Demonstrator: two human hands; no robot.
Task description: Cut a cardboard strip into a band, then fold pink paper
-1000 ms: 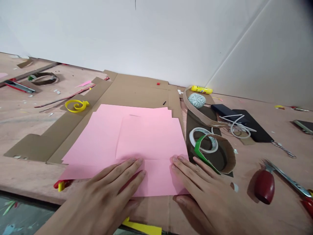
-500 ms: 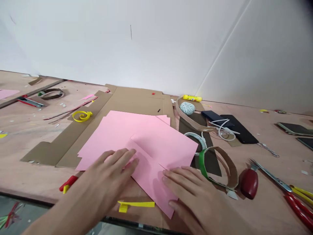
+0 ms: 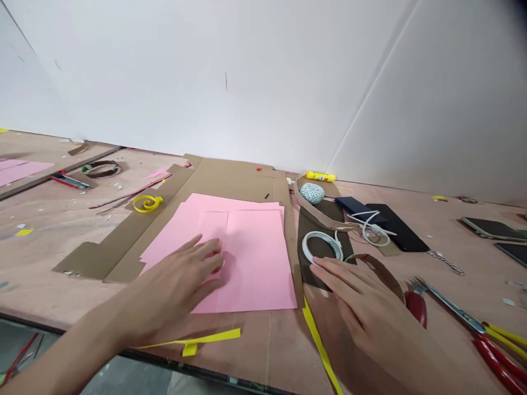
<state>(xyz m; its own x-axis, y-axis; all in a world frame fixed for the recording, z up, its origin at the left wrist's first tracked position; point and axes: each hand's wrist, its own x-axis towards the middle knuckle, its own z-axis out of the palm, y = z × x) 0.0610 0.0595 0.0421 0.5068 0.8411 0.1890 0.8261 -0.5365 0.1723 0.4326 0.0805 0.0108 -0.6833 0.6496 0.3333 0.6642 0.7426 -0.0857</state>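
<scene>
A pink sheet [image 3: 255,263] with a folded flap lies on other pink paper [image 3: 173,236] on top of flattened cardboard [image 3: 230,178]. My left hand [image 3: 185,282] rests on the pink sheet's left side, fingers spread and slightly bent. To the right, my right hand [image 3: 362,312] reaches over the table with fingers stretched out. Its fingertips are at the near edge of a roll of white double-sided tape [image 3: 305,248], which lies on a dark card [image 3: 307,274]. Whether they press on the roll I cannot tell; the thumb is hidden. A cardboard ring [image 3: 381,274] is partly behind this hand.
Yellow paper strips [image 3: 222,334] lie near the table's front edge. On the right are scissors [image 3: 465,315], a red-handled fork [image 3: 415,307], phones [image 3: 401,230] and a white cable [image 3: 374,233]. A patterned ball [image 3: 312,193] and yellow glue stick [image 3: 321,176] sit by the wall.
The pink sheet has turned and now lies squarer to me. My right hand has left it and moved right to the tape roll. My left hand stays on the paper.
</scene>
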